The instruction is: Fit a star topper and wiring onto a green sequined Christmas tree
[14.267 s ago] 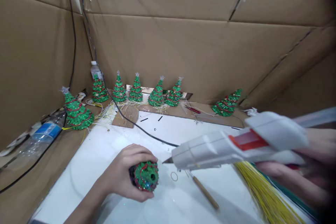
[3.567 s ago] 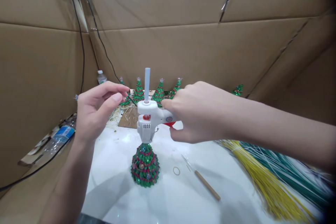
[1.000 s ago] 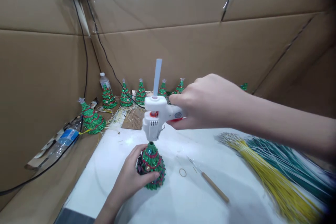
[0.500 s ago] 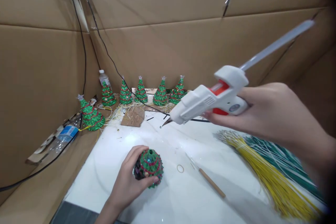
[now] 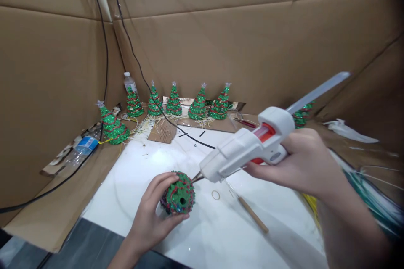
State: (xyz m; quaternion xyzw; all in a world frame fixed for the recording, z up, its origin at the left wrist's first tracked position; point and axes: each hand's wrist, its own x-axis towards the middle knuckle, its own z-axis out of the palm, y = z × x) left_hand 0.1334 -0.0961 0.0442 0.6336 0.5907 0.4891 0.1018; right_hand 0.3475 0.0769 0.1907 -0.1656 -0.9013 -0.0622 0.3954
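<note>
My left hand (image 5: 154,210) grips a small green Christmas tree ornament (image 5: 180,193) with red trim, fingers on its far side and thumb on its near side. The tree's top, with a dark hole in it, faces me. A white and orange hot glue gun (image 5: 243,147) is in my right hand (image 5: 293,164), with a clear glue stick (image 5: 318,92) sticking out behind. Its metal nozzle is at the tree's right edge; I cannot tell whether it touches. A wooden-handled tool (image 5: 252,214) and a rubber band (image 5: 215,195) lie to the right of the tree.
Several finished trees (image 5: 198,105) stand along the back, near an upright bottle (image 5: 130,82). Another bottle (image 5: 83,147) lies at left. A black cable (image 5: 142,75) hangs across. Yellow strands (image 5: 311,208) and green strands (image 5: 362,193) lie at right. Cardboard walls (image 5: 205,42) enclose the table.
My right hand has brought the glue gun down and left, its nozzle now at the tree. My left hand has tipped the tree so its top hole points toward me. The view has shifted.
</note>
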